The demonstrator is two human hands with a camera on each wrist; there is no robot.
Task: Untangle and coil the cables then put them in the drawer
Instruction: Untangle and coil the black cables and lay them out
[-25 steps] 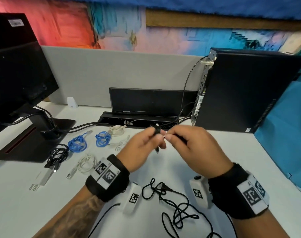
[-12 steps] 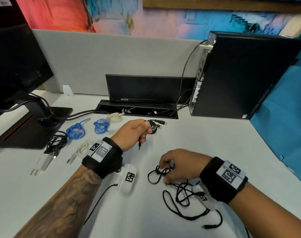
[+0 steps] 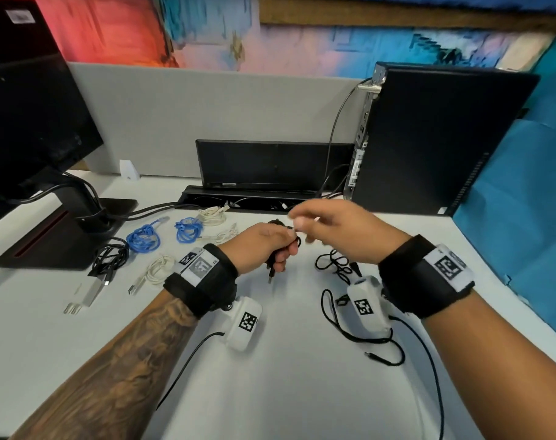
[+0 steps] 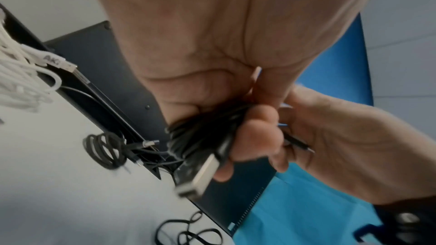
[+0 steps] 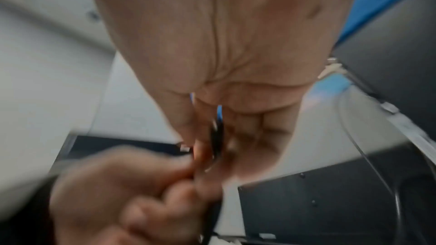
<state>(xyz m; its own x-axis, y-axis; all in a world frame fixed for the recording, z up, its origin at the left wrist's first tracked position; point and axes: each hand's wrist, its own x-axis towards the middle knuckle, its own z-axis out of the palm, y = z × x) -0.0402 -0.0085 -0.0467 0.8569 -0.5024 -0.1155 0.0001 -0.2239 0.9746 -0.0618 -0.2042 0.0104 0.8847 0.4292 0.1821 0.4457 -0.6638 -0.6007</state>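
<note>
Right hand [image 3: 340, 230] rose to left hand's [image 3: 264, 246] coil (white plug [image 4: 55, 61] reads "AKi").

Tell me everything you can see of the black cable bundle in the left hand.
The black cable bundle is thin, smooth-jacketed cord wound into several tight loops, held above the desk. The left hand grips it, fingers curled round the loops. A silver USB plug hangs below the fingers. The right hand pinches its other end.
</note>
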